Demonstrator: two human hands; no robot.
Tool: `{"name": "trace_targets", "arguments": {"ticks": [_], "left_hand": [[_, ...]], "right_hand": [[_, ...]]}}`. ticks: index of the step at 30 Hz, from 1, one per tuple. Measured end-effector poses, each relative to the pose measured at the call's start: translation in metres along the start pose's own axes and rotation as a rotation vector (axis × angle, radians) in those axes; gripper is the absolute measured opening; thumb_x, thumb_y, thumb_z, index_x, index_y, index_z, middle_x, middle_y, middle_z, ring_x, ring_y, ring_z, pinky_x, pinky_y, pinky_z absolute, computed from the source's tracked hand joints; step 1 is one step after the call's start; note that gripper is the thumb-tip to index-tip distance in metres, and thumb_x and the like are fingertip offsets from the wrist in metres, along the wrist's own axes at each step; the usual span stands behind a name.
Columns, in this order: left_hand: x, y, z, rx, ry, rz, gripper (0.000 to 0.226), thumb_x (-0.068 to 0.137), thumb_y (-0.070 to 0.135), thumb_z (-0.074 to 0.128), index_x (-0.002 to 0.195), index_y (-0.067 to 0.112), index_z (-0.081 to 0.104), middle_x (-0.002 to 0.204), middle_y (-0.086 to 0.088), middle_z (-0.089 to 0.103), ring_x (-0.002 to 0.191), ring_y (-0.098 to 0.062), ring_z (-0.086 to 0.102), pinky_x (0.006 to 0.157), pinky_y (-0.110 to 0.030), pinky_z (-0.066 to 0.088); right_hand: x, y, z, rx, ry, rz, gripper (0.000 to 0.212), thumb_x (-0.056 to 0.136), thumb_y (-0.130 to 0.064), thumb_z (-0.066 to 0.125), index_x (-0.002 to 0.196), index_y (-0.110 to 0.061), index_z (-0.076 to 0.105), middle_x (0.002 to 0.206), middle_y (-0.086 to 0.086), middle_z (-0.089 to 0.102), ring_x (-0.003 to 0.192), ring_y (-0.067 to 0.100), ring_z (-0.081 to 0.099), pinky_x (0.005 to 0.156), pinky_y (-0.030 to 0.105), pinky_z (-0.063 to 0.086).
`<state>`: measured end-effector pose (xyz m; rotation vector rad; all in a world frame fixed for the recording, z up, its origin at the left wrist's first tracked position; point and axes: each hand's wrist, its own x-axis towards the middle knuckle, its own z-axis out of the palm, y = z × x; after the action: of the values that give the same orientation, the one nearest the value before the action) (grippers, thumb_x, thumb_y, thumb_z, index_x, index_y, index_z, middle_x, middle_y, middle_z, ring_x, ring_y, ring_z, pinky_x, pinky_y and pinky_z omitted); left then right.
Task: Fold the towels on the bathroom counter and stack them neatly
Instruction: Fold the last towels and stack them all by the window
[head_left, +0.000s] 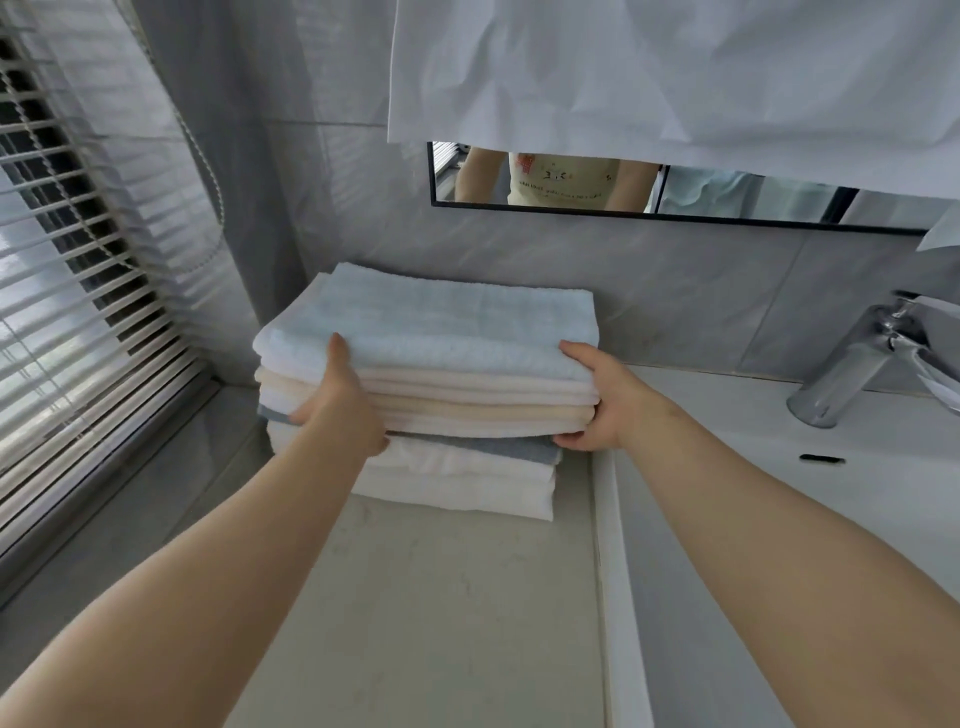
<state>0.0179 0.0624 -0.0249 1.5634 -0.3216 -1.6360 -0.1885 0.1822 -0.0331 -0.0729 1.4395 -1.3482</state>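
Observation:
A stack of folded towels (441, 374) stands on the grey counter (431, 597) against the tiled wall. A pale blue towel (447, 322) lies on top, cream towels (467, 405) sit under it, and a grey-blue towel (498, 449) and white towels (467, 488) form the bottom. My left hand (340, 410) grips the upper bundle at its front left, thumb on the blue towel, fingers tucked under the cream layers. My right hand (597, 400) grips the same bundle at its front right corner, thumb on top and fingers beneath.
A white basin (779, 467) with a chrome tap (852, 364) lies to the right. Window blinds (78, 312) fill the left side. A mirror (675, 192), partly covered by a hanging white cloth (675, 67), runs above the counter.

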Motion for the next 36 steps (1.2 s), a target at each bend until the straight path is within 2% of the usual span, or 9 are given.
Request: {"name": "trace_targets", "arguments": {"ticks": [5, 12, 15, 18, 23, 27, 31, 34, 36], "left_hand": [[-0.035, -0.048, 0.012, 0.055, -0.340, -0.192, 0.107, 0.064, 0.076, 0.063, 0.145, 0.017, 0.026, 0.139, -0.015, 0.037, 0.122, -0.038, 0.042, 0.100, -0.058, 0.034], [-0.035, -0.030, 0.017, -0.045, -0.159, -0.105, 0.116, 0.051, 0.079, 0.068, 0.146, 0.030, 0.024, 0.143, 0.001, 0.033, 0.127, -0.029, 0.038, 0.106, -0.044, 0.034], [-0.023, -0.021, 0.013, 0.092, -0.071, -0.068, 0.110, 0.054, 0.081, 0.064, 0.144, 0.028, 0.030, 0.143, 0.002, 0.036, 0.125, -0.026, 0.040, 0.100, -0.038, 0.035], [-0.029, -0.029, 0.015, 0.194, -0.201, -0.077, 0.097, 0.069, 0.077, 0.057, 0.144, 0.021, 0.032, 0.142, -0.005, 0.038, 0.126, -0.029, 0.041, 0.103, -0.038, 0.037], [-0.056, -0.046, 0.028, 0.025, -0.429, -0.231, 0.110, 0.058, 0.076, 0.068, 0.144, 0.018, 0.030, 0.132, -0.015, 0.043, 0.112, -0.037, 0.050, 0.096, -0.047, 0.045], [-0.042, -0.023, 0.021, -0.130, -0.281, -0.113, 0.113, 0.055, 0.075, 0.071, 0.145, 0.022, 0.027, 0.140, -0.009, 0.038, 0.125, -0.037, 0.042, 0.103, -0.055, 0.039], [0.001, 0.011, 0.005, -0.165, 0.023, 0.043, 0.137, 0.014, 0.082, 0.071, 0.136, 0.032, 0.033, 0.132, 0.000, 0.044, 0.114, -0.032, 0.048, 0.092, -0.053, 0.045], [0.005, 0.034, -0.004, -0.066, 0.068, 0.183, 0.133, 0.041, 0.077, 0.072, 0.148, 0.033, 0.008, 0.150, 0.005, 0.021, 0.134, -0.029, 0.030, 0.104, -0.051, 0.036], [0.014, 0.043, -0.006, -0.011, 0.021, 0.198, 0.133, 0.048, 0.068, 0.077, 0.149, 0.033, -0.002, 0.150, 0.006, 0.020, 0.134, -0.029, 0.030, 0.102, -0.053, 0.038]], "right_hand": [[-0.006, -0.011, 0.008, 0.104, -0.067, -0.075, 0.036, 0.079, -0.033, 0.070, 0.107, -0.011, 0.062, 0.090, 0.011, 0.064, 0.084, 0.029, 0.064, 0.065, 0.040, 0.058], [-0.004, -0.016, 0.007, 0.122, -0.060, -0.092, 0.038, 0.077, -0.033, 0.069, 0.110, -0.013, 0.064, 0.090, 0.009, 0.065, 0.080, 0.027, 0.065, 0.061, 0.038, 0.058], [-0.003, -0.018, 0.008, 0.103, -0.061, -0.085, 0.034, 0.079, -0.033, 0.068, 0.107, -0.013, 0.063, 0.086, 0.008, 0.065, 0.077, 0.026, 0.065, 0.058, 0.037, 0.058], [-0.004, -0.022, 0.010, 0.096, -0.073, -0.088, 0.031, 0.080, -0.033, 0.066, 0.104, -0.013, 0.063, 0.083, 0.008, 0.064, 0.074, 0.025, 0.064, 0.056, 0.036, 0.057], [-0.008, -0.023, 0.011, 0.080, -0.071, -0.092, 0.034, 0.081, -0.034, 0.065, 0.108, -0.013, 0.064, 0.086, 0.008, 0.065, 0.075, 0.026, 0.065, 0.058, 0.036, 0.058], [-0.007, -0.023, 0.008, 0.094, -0.068, -0.086, 0.033, 0.080, -0.032, 0.067, 0.107, -0.013, 0.064, 0.087, 0.009, 0.066, 0.077, 0.027, 0.066, 0.059, 0.039, 0.057], [-0.005, -0.019, 0.005, 0.053, -0.069, -0.073, 0.022, 0.080, -0.029, 0.065, 0.095, -0.012, 0.064, 0.079, 0.008, 0.065, 0.073, 0.026, 0.065, 0.063, 0.037, 0.058], [-0.006, -0.015, 0.003, 0.006, -0.075, -0.033, 0.016, 0.079, -0.027, 0.062, 0.085, -0.012, 0.062, 0.074, 0.007, 0.062, 0.071, 0.025, 0.063, 0.069, 0.035, 0.056], [-0.007, -0.014, 0.001, -0.031, -0.070, -0.012, 0.016, 0.078, -0.028, 0.061, 0.082, -0.012, 0.061, 0.074, 0.008, 0.062, 0.073, 0.026, 0.062, 0.074, 0.036, 0.053]]}}
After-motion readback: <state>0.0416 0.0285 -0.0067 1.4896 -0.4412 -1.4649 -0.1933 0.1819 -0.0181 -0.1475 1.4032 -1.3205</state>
